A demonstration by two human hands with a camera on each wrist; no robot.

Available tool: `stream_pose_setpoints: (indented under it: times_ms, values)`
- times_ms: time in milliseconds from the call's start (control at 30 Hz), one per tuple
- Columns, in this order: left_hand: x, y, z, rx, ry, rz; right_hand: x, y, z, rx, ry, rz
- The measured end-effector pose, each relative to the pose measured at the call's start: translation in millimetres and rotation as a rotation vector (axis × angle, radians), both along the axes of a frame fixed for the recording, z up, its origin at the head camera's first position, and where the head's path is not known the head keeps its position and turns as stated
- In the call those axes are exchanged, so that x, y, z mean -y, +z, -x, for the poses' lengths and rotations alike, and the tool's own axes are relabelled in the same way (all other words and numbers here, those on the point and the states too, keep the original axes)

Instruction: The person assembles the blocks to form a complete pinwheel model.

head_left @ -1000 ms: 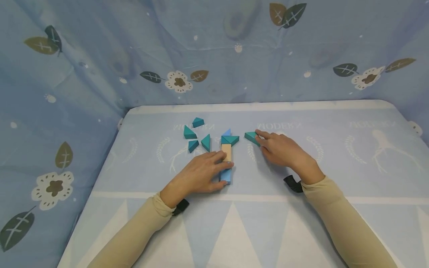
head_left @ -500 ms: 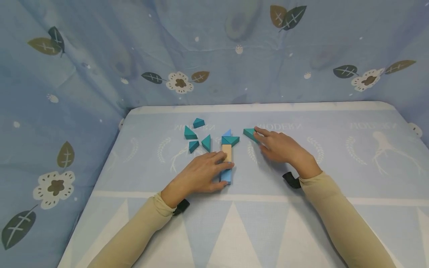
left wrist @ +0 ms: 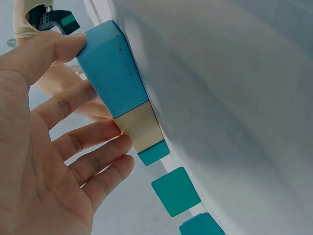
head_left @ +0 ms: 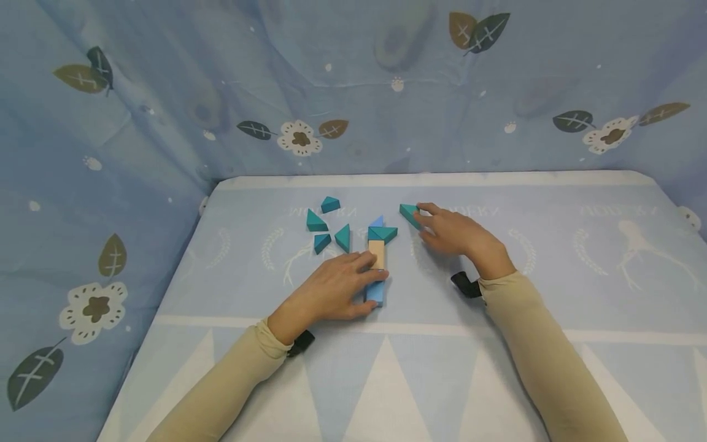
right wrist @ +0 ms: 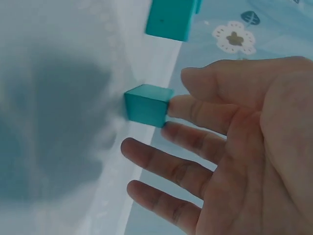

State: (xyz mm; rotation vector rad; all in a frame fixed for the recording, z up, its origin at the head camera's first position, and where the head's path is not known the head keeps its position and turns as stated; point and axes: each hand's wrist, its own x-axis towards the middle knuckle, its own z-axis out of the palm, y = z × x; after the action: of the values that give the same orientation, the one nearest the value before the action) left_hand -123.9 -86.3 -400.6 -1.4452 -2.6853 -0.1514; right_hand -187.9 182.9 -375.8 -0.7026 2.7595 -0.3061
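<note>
On printed cloth: left hand spread, touching blue block; right hand spread, touching teal wedge.

Blue-and-white patterned table; on it, five loose teal blocks; a row of blue, tan and teal blocks.

Right fingers at a teal block
</note>
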Motion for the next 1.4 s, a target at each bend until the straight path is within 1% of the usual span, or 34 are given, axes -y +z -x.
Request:
stream_pose_setpoints:
  times_ms: [100, 300, 467, 600, 700, 767, 967, 1233, 1400]
  values:
    - [-0.6, -0.9, -0.1, 0.004, -0.003, 0.0, 2.8, 1.5, 5.8, 0.012, -0.003, 0.01]
    - [-1.7, -2.7, -0.5, 0.0, -0.012, -0.018, 10.8, 3.0, 15.0, -0.004, 0.001, 0.044]
    - [-1.4, -2.5, -0.4, -0.015, -0.01, -0.026, 16.2, 1.0, 21.1, -0.009, -0.026, 0.07]
    - [-0.4, -1.4, -0.3, -0.009, -0.003, -0.017, 19.5, -2.3, 24.6, -0.02, -0.027, 0.123]
    - [0.3, -0.9, 0.1, -0.002, -0.001, -0.009, 22.9, -5.7, 25.6, -0.02, -0.027, 0.171]
    - [0.8, -0.8, 0.5, -0.001, -0.001, -0.008, 25.7, -7.6, 25.3, -0.012, -0.045, 0.198]
    - [1.1, -1.9, 1.8, 0.001, 0.002, -0.002, 33.3, -13.6, 23.6, 0.005, -0.102, 0.234]
    - [0.9, -1.0, 1.0, -0.002, 0.005, 0.0, 39.2, -22.6, 22.8, -0.058, -0.121, 0.258]
    - [0.9, -1.0, 1.5, -0.004, -0.002, 0.001, 42.1, -24.7, 22.1, -0.08, -0.134, 0.253]
